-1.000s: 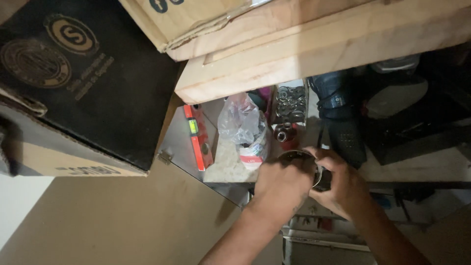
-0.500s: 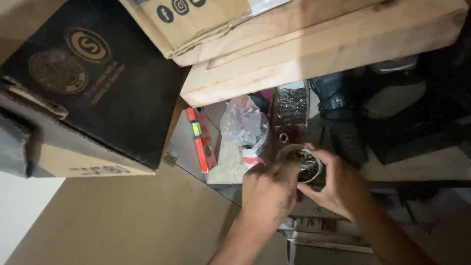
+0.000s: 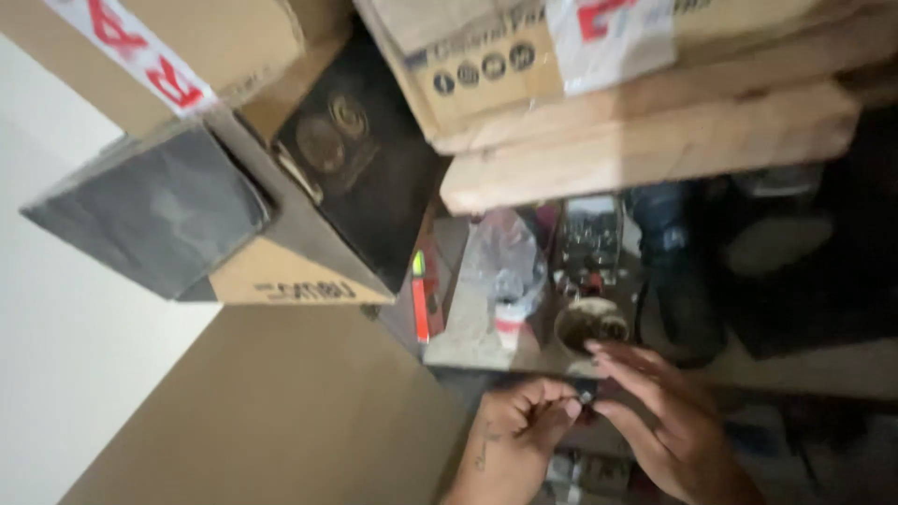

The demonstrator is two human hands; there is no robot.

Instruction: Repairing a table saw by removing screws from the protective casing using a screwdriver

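My left hand (image 3: 513, 425) and my right hand (image 3: 659, 411) meet low in the head view, just in front of a shelf edge. Their fingertips pinch a small dark metal piece (image 3: 585, 398) between them; blur hides its exact shape. Just beyond the fingers a small round tin (image 3: 590, 324) holding small bits stands open on the shelf (image 3: 468, 348), with neither hand on it.
On the shelf lie a red spirit level (image 3: 420, 301), a clear plastic bag (image 3: 506, 254) and a clear case of small metal parts (image 3: 590, 227). Wooden planks (image 3: 645, 150) and cardboard boxes (image 3: 281, 281) overhang above. Dark gear (image 3: 795, 271) fills the right.
Both hands came off the round tin and drew back toward me, now pinching a small piece. The tin stays on the shelf. The view shifted, showing more boxes at left.
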